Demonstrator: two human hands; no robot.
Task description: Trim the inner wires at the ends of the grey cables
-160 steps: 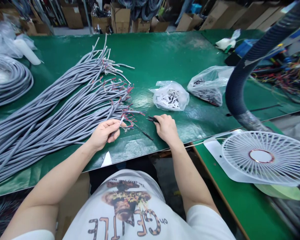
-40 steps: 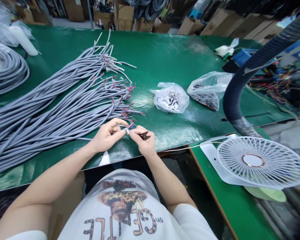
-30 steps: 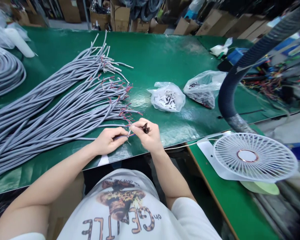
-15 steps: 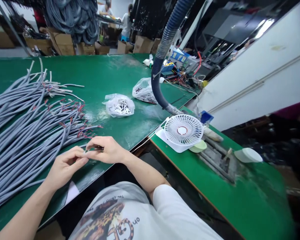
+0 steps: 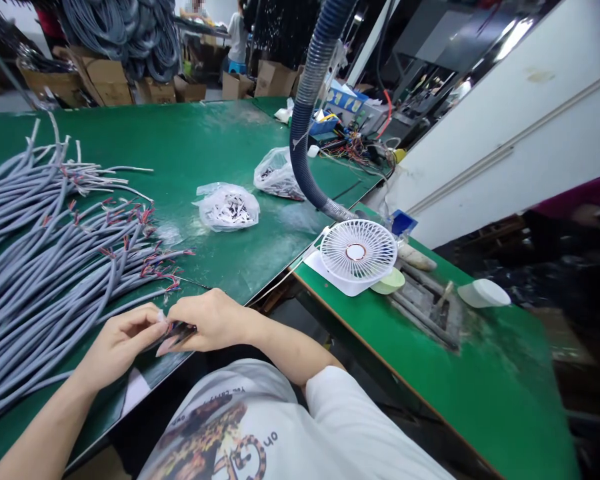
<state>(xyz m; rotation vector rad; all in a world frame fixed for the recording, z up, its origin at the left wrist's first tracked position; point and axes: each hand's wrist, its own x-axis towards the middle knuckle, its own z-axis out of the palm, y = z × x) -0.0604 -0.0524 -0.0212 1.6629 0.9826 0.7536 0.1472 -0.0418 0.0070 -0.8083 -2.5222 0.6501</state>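
Observation:
My left hand [image 5: 115, 343] is closed, thumb and index finger pinching a small whitish piece [image 5: 161, 317] whose kind I cannot make out. Right beside it, my right hand [image 5: 210, 321] curls its fingers around something dark and thin [image 5: 184, 329], mostly hidden in the palm. The fingertips of both hands almost meet above the table's front edge. Just beyond them lies a bundle of grey cables [image 5: 75, 267], their stripped ends showing red and blue wires [image 5: 147, 267]. A thin dark line [image 5: 194, 283] runs along the table behind my right hand.
Two plastic bags of small parts [image 5: 229, 208] [image 5: 279, 175] lie mid-table. A ribbed hose [image 5: 303, 127] curves down beside a white fan [image 5: 357, 252] on the right-hand green table [image 5: 405, 387]. A white cup [image 5: 485, 293] stands farther right. Cardboard boxes [image 5: 105, 80] and people are behind.
My right hand has lowered slightly and curled, and a dark thing now shows in its grip. My left hand still pinches close by. The view has shifted a little.

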